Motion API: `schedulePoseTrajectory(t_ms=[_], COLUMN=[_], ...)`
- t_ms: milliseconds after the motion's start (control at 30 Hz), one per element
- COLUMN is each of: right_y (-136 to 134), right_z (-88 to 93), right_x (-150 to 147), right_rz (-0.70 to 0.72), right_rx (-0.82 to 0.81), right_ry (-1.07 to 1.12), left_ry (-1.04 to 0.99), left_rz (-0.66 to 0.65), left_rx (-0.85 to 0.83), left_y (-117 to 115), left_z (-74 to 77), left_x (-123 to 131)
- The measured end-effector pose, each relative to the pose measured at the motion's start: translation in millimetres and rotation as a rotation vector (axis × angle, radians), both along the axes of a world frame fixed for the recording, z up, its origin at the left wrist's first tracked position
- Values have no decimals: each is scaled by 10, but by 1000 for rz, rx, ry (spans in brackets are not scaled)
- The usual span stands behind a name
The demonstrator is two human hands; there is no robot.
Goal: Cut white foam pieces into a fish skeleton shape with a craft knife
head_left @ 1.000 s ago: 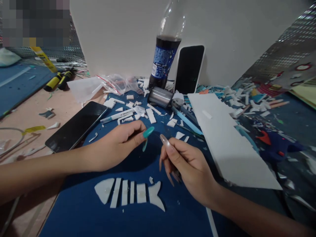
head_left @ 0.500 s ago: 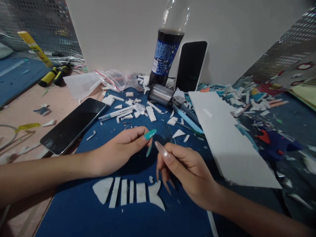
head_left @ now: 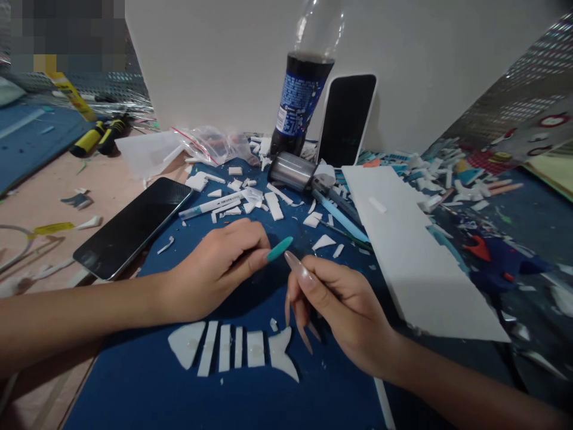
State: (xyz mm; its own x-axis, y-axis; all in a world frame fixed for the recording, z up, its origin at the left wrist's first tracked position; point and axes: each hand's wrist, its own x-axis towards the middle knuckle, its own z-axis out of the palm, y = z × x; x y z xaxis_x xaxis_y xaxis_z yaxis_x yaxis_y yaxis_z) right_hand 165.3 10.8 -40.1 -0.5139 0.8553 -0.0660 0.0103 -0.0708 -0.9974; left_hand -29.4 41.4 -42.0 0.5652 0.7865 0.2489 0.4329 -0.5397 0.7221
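Observation:
My left hand point(head_left: 224, 269) is closed above the blue mat point(head_left: 147, 388), its teal thumbnail pointing right. Facing it, my right hand point(head_left: 335, 298) has thumb and index finger pinched together, the other fingers curled down. The tips of both hands nearly meet; whatever they hold, if anything, is too small to make out. Below them lie white foam pieces laid out as a fish: a head point(head_left: 187, 345), several upright strips point(head_left: 224, 349) and a tail point(head_left: 283, 353). A small white scrap point(head_left: 273, 325) sits just above the tail.
A black phone point(head_left: 134, 227) lies at the left. Behind the hands are a marker point(head_left: 210, 206), white scraps, a metallic cylinder point(head_left: 292, 171), a dark drink bottle point(head_left: 298, 101) and an upright phone point(head_left: 347, 119). A large white foam sheet point(head_left: 421, 257) lies at the right.
My left hand has rolled over, its fingers more folded and its thumbnail further right and slightly higher. My right hand has shifted very slightly. The foam pieces have not moved.

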Motion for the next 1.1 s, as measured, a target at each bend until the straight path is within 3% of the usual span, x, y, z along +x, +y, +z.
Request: schedulePoseTrajectory(t_ms=[167,300,367,567,733,867,1100], right_y=[18,22,19,13,8,14,8], right_z=[-10,-24,-31,-23,-4,-4,6], right_x=[-9,-4,0,3,13,20,19], right_rz=[-59,-63,-50,36,81,120,140], right_rx=[-10,-8,-10,53,82,86,39], right_ry=[44,47,42,32,2,-13,-17], left_ry=[-3,-20,-88,-538,-740,-773,-812], left_rz=[108,85,87,54,64,83,83], left_rx=[42,10,-98,-732,-1121,-1257,-1315], left_y=[-14,-44,-59,-96,-112,-92,-67], left_z=[-24,32,56,27,11,15,18], left_x=[-7,-12,-6,70,97,78,88])
